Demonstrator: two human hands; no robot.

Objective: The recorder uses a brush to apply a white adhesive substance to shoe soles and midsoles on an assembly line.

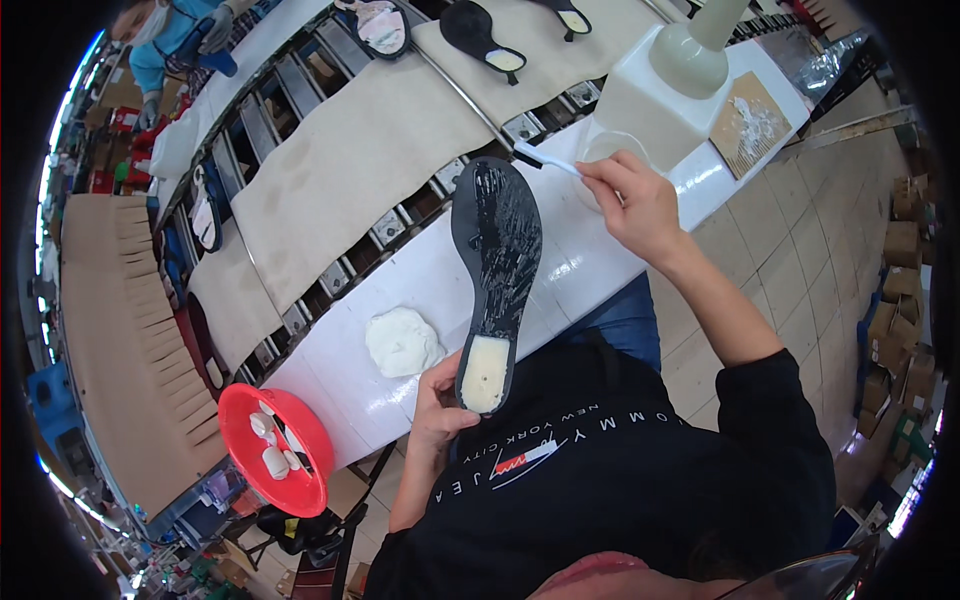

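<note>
A black shoe sole (496, 235) is held up over the white table, its toe end pointing away from me. Wet, shiny streaks cover its front part, and a cream insert (485, 372) fills the heel. My left hand (440, 408) grips the heel end from below and the left. In my right hand (635, 205) a white-handled brush (548, 160) is pinched, its dark bristles just right of the sole's toe and apart from it. Behind that hand stands a translucent cup (612, 150), partly hidden. A crumpled white cloth-like lump (402, 342) lies left of the sole.
A red basin (232, 440) with small white items sits at the table's left end. Beyond the table runs a roller conveyor with beige sheets (350, 180) carrying more soles (480, 38). A white container (650, 95) and a cardboard piece (748, 125) stand right. Another person (185, 45) is far left.
</note>
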